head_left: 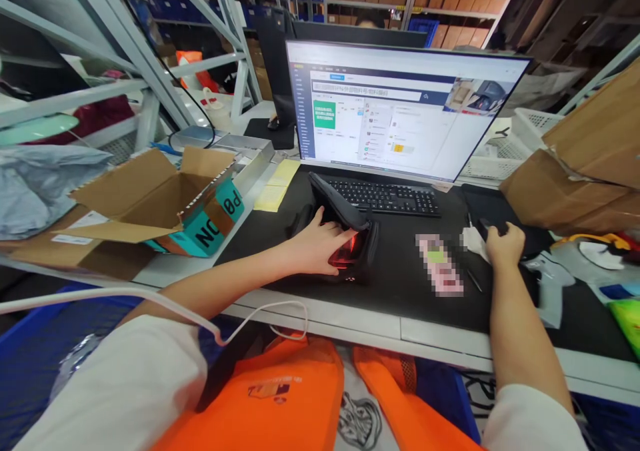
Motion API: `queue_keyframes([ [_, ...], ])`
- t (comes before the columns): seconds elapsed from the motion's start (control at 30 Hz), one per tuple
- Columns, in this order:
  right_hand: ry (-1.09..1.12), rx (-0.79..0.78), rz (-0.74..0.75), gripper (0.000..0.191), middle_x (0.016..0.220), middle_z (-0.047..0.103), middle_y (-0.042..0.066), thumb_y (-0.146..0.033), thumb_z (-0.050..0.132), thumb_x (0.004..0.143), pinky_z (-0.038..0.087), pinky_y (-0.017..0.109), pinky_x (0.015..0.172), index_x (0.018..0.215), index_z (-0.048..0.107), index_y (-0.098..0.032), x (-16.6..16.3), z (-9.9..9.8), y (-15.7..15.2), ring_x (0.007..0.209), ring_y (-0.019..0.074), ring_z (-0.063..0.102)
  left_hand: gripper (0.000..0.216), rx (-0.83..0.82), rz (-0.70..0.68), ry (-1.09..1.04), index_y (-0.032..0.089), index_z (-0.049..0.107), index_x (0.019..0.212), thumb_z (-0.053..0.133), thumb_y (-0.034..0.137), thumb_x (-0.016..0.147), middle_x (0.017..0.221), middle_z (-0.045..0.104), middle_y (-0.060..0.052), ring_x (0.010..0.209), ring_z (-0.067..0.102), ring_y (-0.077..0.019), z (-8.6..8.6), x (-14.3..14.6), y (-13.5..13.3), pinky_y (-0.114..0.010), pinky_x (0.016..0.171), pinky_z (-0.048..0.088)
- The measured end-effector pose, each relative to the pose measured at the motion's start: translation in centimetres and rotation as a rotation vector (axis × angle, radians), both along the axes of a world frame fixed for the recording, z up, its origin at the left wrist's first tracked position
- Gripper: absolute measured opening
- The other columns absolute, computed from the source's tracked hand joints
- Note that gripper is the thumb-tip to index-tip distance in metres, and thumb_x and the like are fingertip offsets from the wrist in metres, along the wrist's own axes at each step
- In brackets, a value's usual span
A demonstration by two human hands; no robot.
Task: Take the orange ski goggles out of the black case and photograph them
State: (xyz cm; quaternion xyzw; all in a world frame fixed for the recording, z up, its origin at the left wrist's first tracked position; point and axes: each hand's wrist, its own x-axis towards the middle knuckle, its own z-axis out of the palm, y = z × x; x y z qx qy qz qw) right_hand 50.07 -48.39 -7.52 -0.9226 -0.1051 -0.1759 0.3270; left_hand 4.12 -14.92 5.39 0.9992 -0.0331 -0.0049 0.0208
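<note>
My left hand [320, 245] reaches into the mouth of a small black case [369, 254] on the desk mat, fingers bent over its opening. The case's lid flap [336, 201] stands raised above my fingers. Inside, a glossy red item [346, 254] shows partly; my hand and the case hide the rest. On the right, my right hand [506, 244] is closed over a dark computer mouse [484, 227], mostly covered by the fingers. Beside that hand lie a crumpled white tissue [474, 243] and a pinkish blurred paper [440, 264].
A monitor [400, 111] and black keyboard [385, 197] stand behind the case. At left are an opened carton [213, 217] and yellow paper [277, 185]. A handheld scanner [550, 284] and brown boxes [560, 191] sit at right. A white cable [175, 306] crosses my left arm.
</note>
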Motion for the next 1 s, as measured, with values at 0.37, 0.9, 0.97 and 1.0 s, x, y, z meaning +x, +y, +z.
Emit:
queue_keyframes([
  [0.37,-0.035,0.012,0.003,0.058,0.139,0.061,0.032,-0.028,0.052,0.084,0.035,0.051,0.123,0.134,0.062,-0.001,0.0,-0.4,-0.3,0.136,0.0369,0.051,0.098,-0.066,-0.034,-0.036,0.017,0.041,0.161,0.081,0.052,0.079,0.145,0.067,-0.021,0.137,0.062,-0.0396,2.5,0.9,2.2,-0.059,0.130,0.023],
  [0.9,0.031,-0.122,0.064,0.069,0.154,0.053,0.022,-0.047,0.060,0.085,0.041,0.048,0.119,0.145,0.065,-0.014,-0.4,-1.0,-0.2,0.140,0.0350,0.053,0.098,-0.152,0.042,-0.049,0.021,0.043,0.163,0.080,0.046,0.076,0.146,0.068,-0.015,0.129,0.069,-0.0370,7.5,0.6,3.3,-0.045,0.110,0.054],
  [0.97,0.034,-0.117,0.059,0.066,0.153,0.055,0.021,-0.046,0.061,0.086,0.041,0.048,0.120,0.144,0.067,-0.014,-0.7,-0.9,-0.1,0.139,0.0349,0.054,0.099,-0.140,0.075,-0.053,0.021,0.042,0.164,0.079,0.047,0.076,0.141,0.071,-0.015,0.124,0.071,-0.0374,7.9,0.8,3.3,-0.045,0.107,0.056],
  [1.0,0.040,-0.107,0.062,0.065,0.152,0.056,0.021,-0.046,0.061,0.086,0.041,0.048,0.120,0.143,0.067,-0.014,-0.8,-0.9,0.0,0.140,0.0349,0.053,0.100,-0.135,0.085,-0.062,0.021,0.042,0.165,0.079,0.048,0.076,0.140,0.071,-0.015,0.124,0.071,-0.0380,8.0,0.9,3.3,-0.046,0.107,0.057],
])
